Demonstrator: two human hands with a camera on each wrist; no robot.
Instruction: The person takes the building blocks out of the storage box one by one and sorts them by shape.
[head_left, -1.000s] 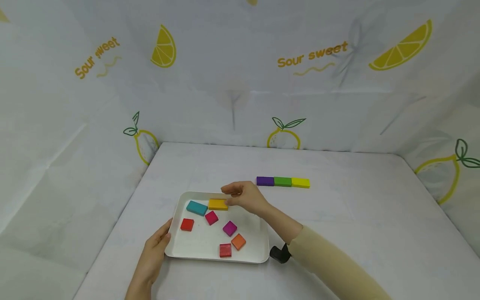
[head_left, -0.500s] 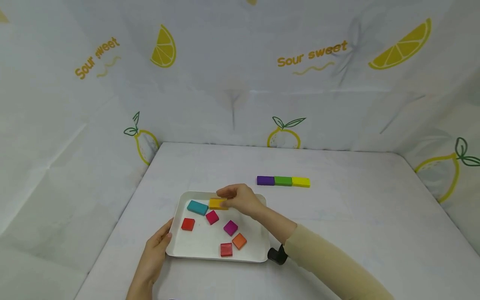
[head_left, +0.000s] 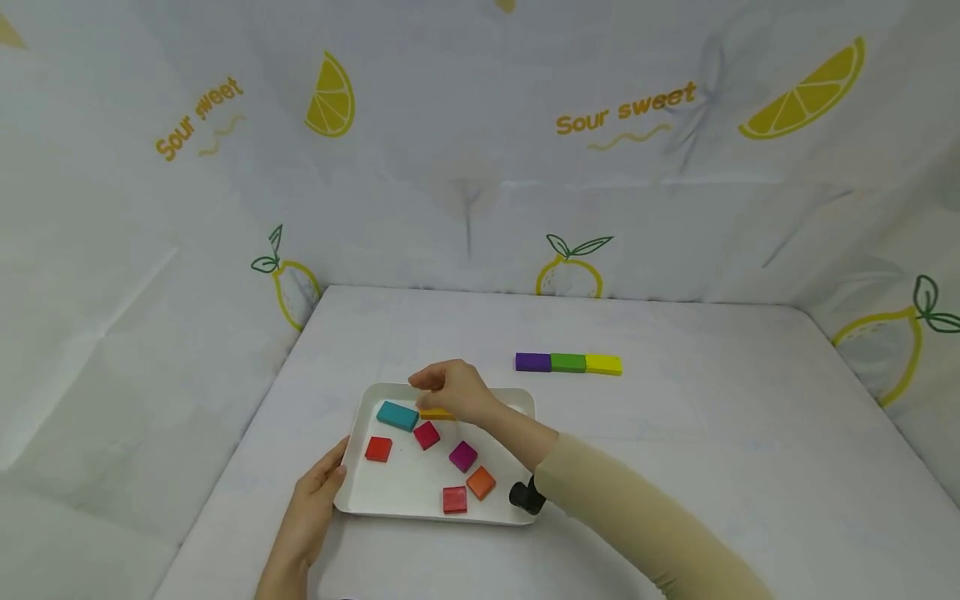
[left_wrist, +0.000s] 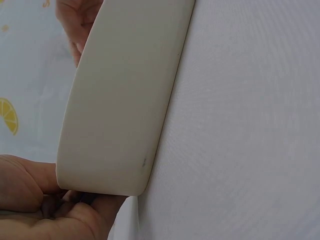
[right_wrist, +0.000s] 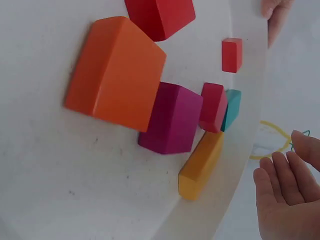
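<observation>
Amber rectangular block [right_wrist: 201,166], smooth and probably painted wood, lies flat near the far wall of the white shallow tray [head_left: 397,487]. From where I stand, its long axis runs left to right, alongside that wall, with 1 short end towards the teal rectangular block [head_left: 396,415]. It should be light, stiff and slightly slick, best pinched mid-length across its 2 long sides. Near it, the right hand [head_left: 453,392] hovers, fingers loosely extended, thumb apart, holding nothing; the left hand [head_left: 315,487] grips the tray's left edge.
</observation>
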